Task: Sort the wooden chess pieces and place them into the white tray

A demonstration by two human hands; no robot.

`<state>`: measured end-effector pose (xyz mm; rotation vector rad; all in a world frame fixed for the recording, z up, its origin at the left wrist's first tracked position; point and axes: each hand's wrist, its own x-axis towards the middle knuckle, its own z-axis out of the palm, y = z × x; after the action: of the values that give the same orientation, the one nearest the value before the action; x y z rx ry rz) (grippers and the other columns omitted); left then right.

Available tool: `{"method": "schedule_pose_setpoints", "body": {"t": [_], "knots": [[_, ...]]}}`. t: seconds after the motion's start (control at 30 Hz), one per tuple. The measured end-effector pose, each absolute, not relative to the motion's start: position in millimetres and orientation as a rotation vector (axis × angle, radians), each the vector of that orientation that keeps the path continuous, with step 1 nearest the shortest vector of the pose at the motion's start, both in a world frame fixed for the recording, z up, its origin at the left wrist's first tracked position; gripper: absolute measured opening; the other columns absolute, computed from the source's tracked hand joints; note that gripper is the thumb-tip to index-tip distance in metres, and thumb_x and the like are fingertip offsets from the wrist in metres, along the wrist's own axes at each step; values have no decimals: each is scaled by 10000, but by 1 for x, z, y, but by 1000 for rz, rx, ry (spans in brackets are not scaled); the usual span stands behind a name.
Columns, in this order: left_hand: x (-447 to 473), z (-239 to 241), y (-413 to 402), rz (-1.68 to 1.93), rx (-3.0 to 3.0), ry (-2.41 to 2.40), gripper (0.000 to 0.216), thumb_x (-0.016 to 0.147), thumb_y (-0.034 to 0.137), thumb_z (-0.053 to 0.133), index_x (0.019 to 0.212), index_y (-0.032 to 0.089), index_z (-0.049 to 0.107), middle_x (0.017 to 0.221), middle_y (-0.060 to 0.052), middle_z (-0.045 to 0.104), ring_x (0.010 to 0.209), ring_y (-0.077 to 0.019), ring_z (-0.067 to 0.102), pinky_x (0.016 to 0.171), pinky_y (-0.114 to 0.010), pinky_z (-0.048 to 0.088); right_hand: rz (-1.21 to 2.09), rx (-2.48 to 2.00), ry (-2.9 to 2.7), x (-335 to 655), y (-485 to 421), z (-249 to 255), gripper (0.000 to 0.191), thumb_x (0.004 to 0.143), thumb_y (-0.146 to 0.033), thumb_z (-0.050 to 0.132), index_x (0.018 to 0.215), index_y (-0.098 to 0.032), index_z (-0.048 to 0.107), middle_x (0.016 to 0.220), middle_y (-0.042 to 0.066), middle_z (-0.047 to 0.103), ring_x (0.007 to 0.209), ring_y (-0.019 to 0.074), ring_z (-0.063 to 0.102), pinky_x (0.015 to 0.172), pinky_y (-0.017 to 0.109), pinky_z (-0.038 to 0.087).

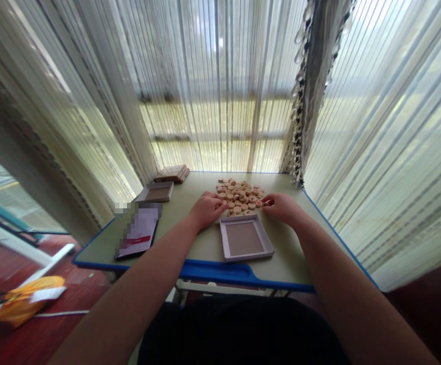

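Note:
A heap of round wooden Chinese chess pieces (239, 194) lies on the table, several showing red or dark characters. At the heap's left edge is my left hand (207, 209), its fingers stretched toward the pieces and slightly apart. My right hand (281, 207) rests at the right edge, with bent fingertips close to the outermost pieces and a small gap between thumb and forefinger. No piece is plainly gripped in either hand. Just in front of the heap, between my forearms, sits a shallow square box tray (245, 238) with a bare brown bottom.
The pale table (201, 248) has a blue rim. On its left are a tablet or phone (140, 230), partly pixelated, another shallow box part (159, 192) and a folded board-like stack (171, 173). Curtains (220, 101) hang close behind. An orange bag (30, 299) lies on the floor.

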<state>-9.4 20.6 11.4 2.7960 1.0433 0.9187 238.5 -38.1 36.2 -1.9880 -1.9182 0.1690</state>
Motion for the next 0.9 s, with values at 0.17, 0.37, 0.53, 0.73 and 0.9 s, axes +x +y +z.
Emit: {"method": "schedule_pose_setpoints", "body": {"t": [0.17,0.37,0.53,0.73,0.9], "knots": [[-8,11,21,925,2803,1112,326,863,360,414,876,171,679,895,-73,657,899,-188,548,863,-336,414,152,-2005,-1933,239,-37,34,252,707,-304,562,870,-199,723,813,50,708,747,179,620,621,231,419],[-8,11,22,881,2842,1064,322,864,330,413,909,175,691,983,-68,666,954,-193,550,891,-332,408,101,-2081,-1874,246,-34,31,263,732,-348,556,868,-207,731,815,58,709,734,182,621,611,234,419],[-8,10,23,916,2800,1084,297,852,316,435,938,179,684,967,-61,678,935,-179,569,883,-318,420,-67,-1982,-1827,235,-37,33,313,776,-380,513,908,-179,712,839,88,690,780,194,611,678,255,431],[-6,7,25,895,2805,1127,276,832,320,460,896,182,691,967,-62,673,946,-189,560,893,-331,411,-3,-1397,-2104,210,-29,23,216,738,-188,547,850,-208,731,892,57,641,866,168,575,825,265,422],[-4,7,27,910,2731,1159,216,788,309,510,822,178,678,887,-46,680,877,-196,568,839,-324,430,164,-1322,-2191,200,-23,21,191,742,-276,576,810,-201,738,846,51,638,813,162,574,795,265,427]]}}
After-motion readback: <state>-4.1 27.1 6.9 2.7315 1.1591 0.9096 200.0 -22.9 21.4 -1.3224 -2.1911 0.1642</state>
